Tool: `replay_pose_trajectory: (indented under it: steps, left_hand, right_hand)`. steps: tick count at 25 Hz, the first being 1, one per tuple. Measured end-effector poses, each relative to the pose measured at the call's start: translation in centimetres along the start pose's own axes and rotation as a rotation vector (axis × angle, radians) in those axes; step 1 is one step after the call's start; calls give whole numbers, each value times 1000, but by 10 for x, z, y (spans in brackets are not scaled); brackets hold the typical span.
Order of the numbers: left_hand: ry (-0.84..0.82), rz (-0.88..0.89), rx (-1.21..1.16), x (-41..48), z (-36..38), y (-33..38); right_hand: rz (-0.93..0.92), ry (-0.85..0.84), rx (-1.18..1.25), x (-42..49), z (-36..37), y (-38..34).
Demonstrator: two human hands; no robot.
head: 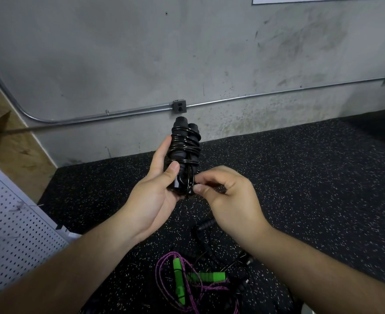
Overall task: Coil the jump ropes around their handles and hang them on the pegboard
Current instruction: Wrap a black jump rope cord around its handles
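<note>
So, the black jump rope [184, 150] is held up in mid-air in front of the concrete wall [232, 53]. It's roughly upright, with both handles pressed side by side and the cord already wound round them in a bunch of loops. The lower half of the bundle is gripped by the left hand [155, 193], with the thumb laid across the front and the fingers [162, 150] curled up along its left side and behind it. The right hand [230, 196] is held just beside the bundle's bottom end. Its fingers [199, 188] are curled in and pinched against the thumb on what looks like the loose bit of cord there. How that bit is threaded can't be told, since it's all black on black.

Down on the speckled rubber floor [300, 177], below the hands, a purple rope with green handles [200, 276] can be seen in a loose tangle. Another black rope [206, 224] is sprawled right next to it, partly hidden by the right forearm. The white pegboard [12, 223] is seen at the left edge, well apart from the bundle. A metal conduit [119, 114] is run along the wall, and an outlet box [179, 106] is mounted on it, seen just above the tops of the handles.
</note>
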State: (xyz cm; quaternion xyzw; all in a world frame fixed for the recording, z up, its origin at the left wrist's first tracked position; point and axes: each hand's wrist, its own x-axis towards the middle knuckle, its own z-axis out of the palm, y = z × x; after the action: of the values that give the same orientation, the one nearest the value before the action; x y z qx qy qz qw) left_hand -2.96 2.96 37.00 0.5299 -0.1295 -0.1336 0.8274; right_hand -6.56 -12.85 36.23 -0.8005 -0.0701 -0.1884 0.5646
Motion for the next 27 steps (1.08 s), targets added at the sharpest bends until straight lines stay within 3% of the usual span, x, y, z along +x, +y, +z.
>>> replay_pose_trajectory:
  steps: [5, 7, 11, 14, 16, 19, 22, 27]
  left_hand:
    - [-23, -3, -17, 1, 6, -2]
    - [-18, 5, -19, 1, 5, 0]
    - [23, 18, -41, 3, -1, 6]
    - [17, -7, -53, 2, -3, 5]
    - [13, -24, -70, 0, 1, 0]
    - [11, -34, -140, -1, 4, -4]
    - [5, -24, -152, 2, -2, 0]
    - [56, -30, -124, 4, -4, 2]
  right_hand:
    - [64, 65, 97, 1, 2, -8]
    - [-7, 69, -18, 2, 2, -5]
    - [-173, -110, -131, 2, -3, 4]
    - [-248, -27, -212, 2, -5, 7]
    - [-189, 59, -200, 2, -3, 5]
    - [-100, 5, -37, 5, -2, 2]
    - [-219, -101, -117, 9, -9, 5]
    - [-152, -117, -185, 9, -14, 10]
